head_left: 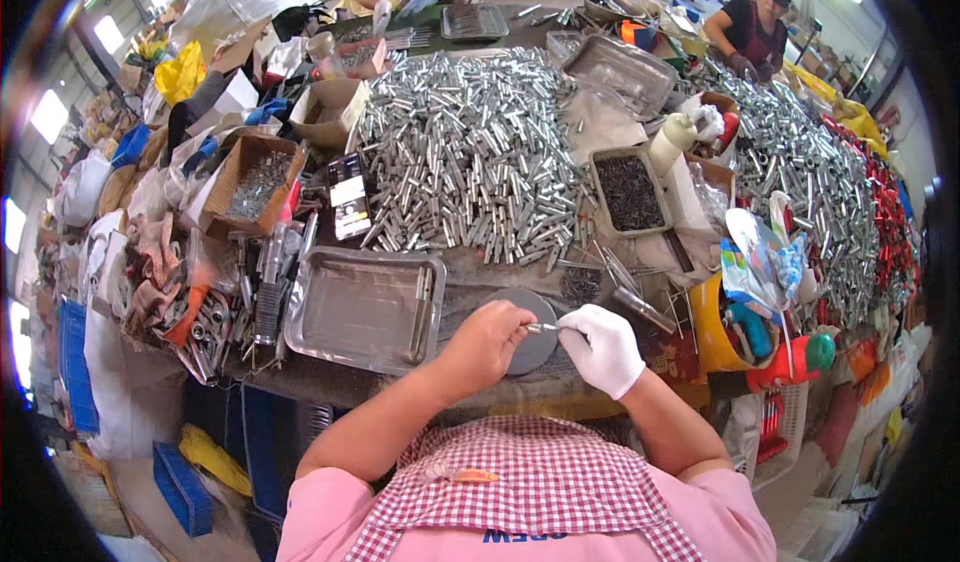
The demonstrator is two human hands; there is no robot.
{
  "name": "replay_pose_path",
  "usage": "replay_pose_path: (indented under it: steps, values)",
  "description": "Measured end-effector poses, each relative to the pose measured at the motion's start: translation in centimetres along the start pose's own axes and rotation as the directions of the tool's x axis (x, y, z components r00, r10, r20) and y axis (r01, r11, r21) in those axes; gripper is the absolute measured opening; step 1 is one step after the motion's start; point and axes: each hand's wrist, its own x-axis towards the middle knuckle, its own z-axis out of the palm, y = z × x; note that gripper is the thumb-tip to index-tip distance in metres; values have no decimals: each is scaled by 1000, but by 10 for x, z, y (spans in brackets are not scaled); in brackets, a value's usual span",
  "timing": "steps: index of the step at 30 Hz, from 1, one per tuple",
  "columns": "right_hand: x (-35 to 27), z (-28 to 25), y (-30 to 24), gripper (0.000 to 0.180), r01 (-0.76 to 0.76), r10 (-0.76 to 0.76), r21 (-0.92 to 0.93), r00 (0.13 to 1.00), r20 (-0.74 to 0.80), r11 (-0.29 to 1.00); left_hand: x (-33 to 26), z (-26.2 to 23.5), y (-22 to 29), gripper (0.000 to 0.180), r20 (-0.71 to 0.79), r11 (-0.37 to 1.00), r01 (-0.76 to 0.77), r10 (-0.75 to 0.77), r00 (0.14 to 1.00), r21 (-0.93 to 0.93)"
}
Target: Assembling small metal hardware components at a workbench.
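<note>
My bare left hand point(484, 340) pinches a small silvery metal part point(538, 328) between thumb and fingertips. From the other side, my right hand point(604, 348), in a white glove, closes its fingertips at the part's thin end. Both hands are over a grey round disc point(528, 354) near the table's front edge. Beyond them spreads a large heap of short metal tubes point(470, 152). Left of my left hand lies a clear plastic tray point(350, 307) with a few slim metal rods point(421, 312) along its right side.
A phone point(349, 196) lies left of the heap, beside a cardboard box of small parts point(258, 184). To the right stand a container of dark screws point(630, 192), a cream bottle point(672, 142) and a yellow container point(722, 327). Two people work across the table.
</note>
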Motion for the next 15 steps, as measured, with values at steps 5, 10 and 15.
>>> replay_pose_path:
  steps: [5,10,15]
  values:
    - [-2,-1,-6,8,78,-77,-15,994,78,997,-18,0,0,19,-12,987,104,-106,994,-121]
    - [-5,-5,-12,5,115,-106,-71,988,115,991,-23,-8,6,23,52,996,79,-77,996,-47]
    - [-13,0,-6,5,102,-76,-142,981,181,985,-28,8,-8,21,51,995,-89,87,995,41]
